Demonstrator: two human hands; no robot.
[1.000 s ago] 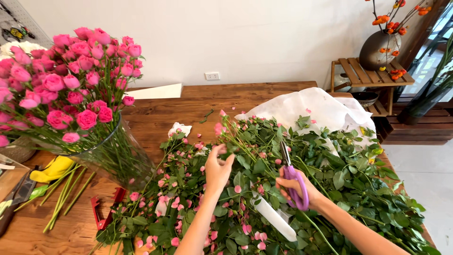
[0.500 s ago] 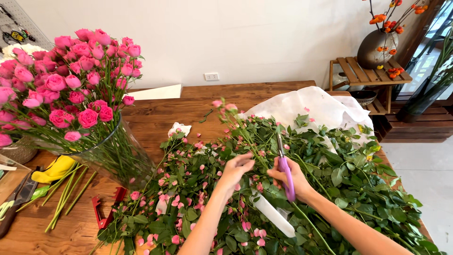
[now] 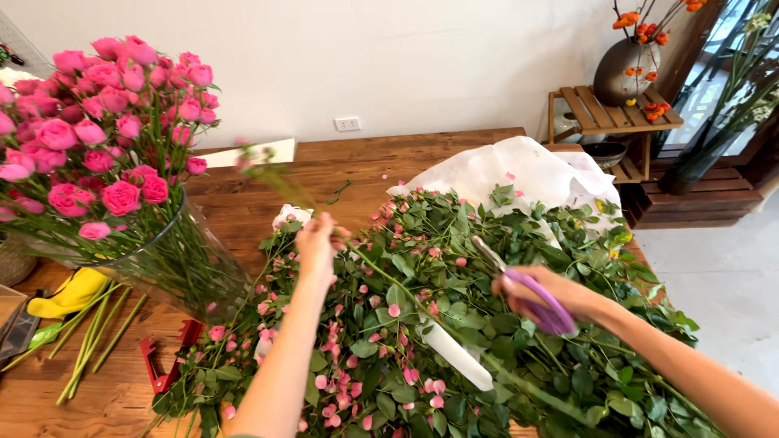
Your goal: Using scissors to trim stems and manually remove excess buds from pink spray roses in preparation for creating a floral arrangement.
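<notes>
My left hand (image 3: 317, 242) is closed around a long green rose stem (image 3: 276, 177) with small pink buds, lifted off the pile and blurred, pointing up and left toward the bouquet. My right hand (image 3: 545, 294) grips purple-handled scissors (image 3: 531, 289), blades pointing up-left over the leaves. Beneath both hands lies a big heap of spray roses (image 3: 438, 324) with green leaves and pink buds, partly on white wrapping paper (image 3: 519, 170).
A clear glass vase (image 3: 174, 268) leaning at left holds a bunch of deep pink roses (image 3: 97, 138). Red clippers (image 3: 166, 361), cut stems (image 3: 93, 337) and a yellow cloth (image 3: 65, 294) lie on the wooden table (image 3: 389, 154). A dark vase stands on a wooden shelf (image 3: 617, 109) at right.
My left hand has pulled one stem out of the heap and swung it up to the left. My right hand with the scissors has moved rightward, away from the left hand.
</notes>
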